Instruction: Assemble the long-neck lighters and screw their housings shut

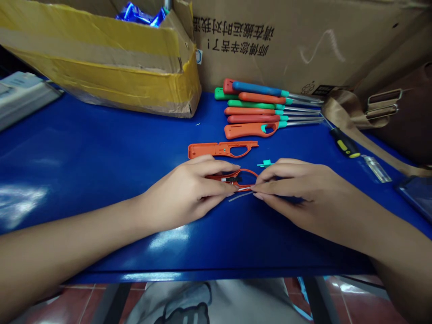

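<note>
While left fingers [219, 185] clamp orange casing [240, 185], right fingers [280, 184] pinching clear tube [240, 196], loose shell [209, 150] behind, lighters [251, 111] beyond

Orange casing [249, 170]; both hands [194, 184] [300, 182] at it

An orange handle half [249, 170] with a looped guard faced open side up, black part [236, 179] and white part [224, 179] inside. A thin translucent tube [239, 196] slanted along its near edge.
</note>
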Demonstrator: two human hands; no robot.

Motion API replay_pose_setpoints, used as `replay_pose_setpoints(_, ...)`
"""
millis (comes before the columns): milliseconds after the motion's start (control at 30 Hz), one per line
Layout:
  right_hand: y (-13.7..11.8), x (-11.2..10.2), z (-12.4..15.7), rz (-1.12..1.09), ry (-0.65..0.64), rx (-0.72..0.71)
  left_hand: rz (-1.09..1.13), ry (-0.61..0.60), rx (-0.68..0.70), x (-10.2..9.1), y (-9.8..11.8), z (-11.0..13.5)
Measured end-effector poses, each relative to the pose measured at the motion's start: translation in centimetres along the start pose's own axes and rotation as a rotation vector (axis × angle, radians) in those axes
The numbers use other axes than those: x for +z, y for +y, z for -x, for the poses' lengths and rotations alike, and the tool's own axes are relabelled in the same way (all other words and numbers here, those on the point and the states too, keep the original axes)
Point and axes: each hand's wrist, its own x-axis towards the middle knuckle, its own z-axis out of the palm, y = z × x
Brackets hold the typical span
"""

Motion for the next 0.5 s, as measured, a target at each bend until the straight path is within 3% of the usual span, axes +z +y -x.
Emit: replay_pose_setpoints(500, -0.1, 0.37, -0.1, 0.111, -0.035, -0.005, 0.009, 0.004, -0.039, 0.09, -0.03, -0.3)
